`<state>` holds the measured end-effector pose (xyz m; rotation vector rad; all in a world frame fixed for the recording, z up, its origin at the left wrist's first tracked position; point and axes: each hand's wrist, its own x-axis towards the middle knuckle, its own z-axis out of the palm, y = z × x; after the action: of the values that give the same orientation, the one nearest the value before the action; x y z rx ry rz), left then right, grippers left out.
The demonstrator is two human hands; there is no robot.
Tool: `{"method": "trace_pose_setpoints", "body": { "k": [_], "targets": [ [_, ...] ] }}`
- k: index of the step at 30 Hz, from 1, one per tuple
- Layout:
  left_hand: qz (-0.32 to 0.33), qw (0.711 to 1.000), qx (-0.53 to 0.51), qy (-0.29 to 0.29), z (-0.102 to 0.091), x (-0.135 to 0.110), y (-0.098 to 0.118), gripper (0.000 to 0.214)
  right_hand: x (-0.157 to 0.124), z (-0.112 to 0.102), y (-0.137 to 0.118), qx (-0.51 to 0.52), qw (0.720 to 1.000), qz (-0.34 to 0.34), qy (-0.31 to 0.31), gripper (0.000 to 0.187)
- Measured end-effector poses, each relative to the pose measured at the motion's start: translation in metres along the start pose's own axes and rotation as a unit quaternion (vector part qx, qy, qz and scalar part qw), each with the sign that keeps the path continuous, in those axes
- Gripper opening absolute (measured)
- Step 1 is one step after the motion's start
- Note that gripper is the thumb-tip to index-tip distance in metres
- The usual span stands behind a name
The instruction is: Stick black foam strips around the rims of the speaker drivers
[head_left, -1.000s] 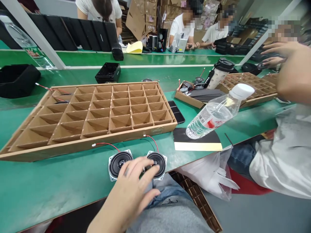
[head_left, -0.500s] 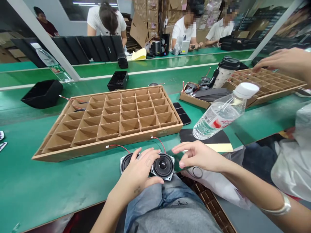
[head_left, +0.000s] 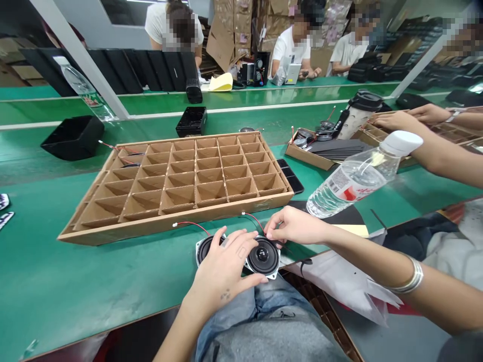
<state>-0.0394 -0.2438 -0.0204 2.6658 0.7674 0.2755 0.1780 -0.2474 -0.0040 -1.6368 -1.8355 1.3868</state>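
Two round black speakers (head_left: 263, 255) with pale metal frames lie side by side at the table's front edge, each with a red wire. The left one is partly covered by my left hand (head_left: 228, 261), which rests across both with its fingers spread and its thumb by the right speaker's lower edge. My right hand (head_left: 290, 226) is at that speaker's upper right corner, thumb and fingers pinched close to the base of its wire (head_left: 253, 217). What lies between those fingertips is hidden. Just beyond stands a cardboard divider tray (head_left: 196, 206), a few wired parts in its far left cells.
A water bottle (head_left: 349, 181) leans to the right near my right forearm, by a black sheet (head_left: 352, 217). A phone (head_left: 292, 177) lies beside the tray. Black housings (head_left: 71, 138) sit behind it. At right, a co-worker's hands reach over another divider tray (head_left: 445, 133).
My right hand has come left onto the right speaker's corner, its fingers closing into a pinch. My left hand stays over the speakers. The co-worker's arm at right has lowered to the other tray.
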Motion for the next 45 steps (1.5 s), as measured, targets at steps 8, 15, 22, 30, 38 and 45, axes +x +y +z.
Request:
{"method": "trace_pose_setpoints", "body": {
  "k": [8,15,22,30,38,45],
  "targets": [
    [-0.008,1.0,-0.023,0.007,0.002,-0.003,-0.001,0.043,0.009,-0.002,-0.006,-0.035,0.999,0.016,-0.028,0.02],
    [0.0,0.999,-0.034,-0.005,-0.001,-0.001,-0.006,0.046,0.01,-0.005,-0.009,-0.027,0.998,0.023,-0.044,0.017],
    [0.0,1.0,-0.027,-0.01,-0.001,0.001,-0.005,0.053,0.01,-0.005,-0.006,0.002,0.998,0.024,-0.051,0.018],
    [-0.003,1.0,-0.023,-0.014,-0.001,0.001,-0.005,0.057,0.011,-0.004,-0.006,-0.002,0.998,0.044,-0.051,0.017],
    [0.01,1.0,-0.009,0.003,-0.002,0.005,-0.001,0.053,0.017,-0.008,-0.013,0.012,0.982,0.138,-0.132,0.022],
    [0.027,0.999,0.009,0.017,-0.005,0.008,0.001,0.047,-0.013,-0.017,-0.024,0.011,0.979,0.136,-0.154,0.033]
  ]
}}
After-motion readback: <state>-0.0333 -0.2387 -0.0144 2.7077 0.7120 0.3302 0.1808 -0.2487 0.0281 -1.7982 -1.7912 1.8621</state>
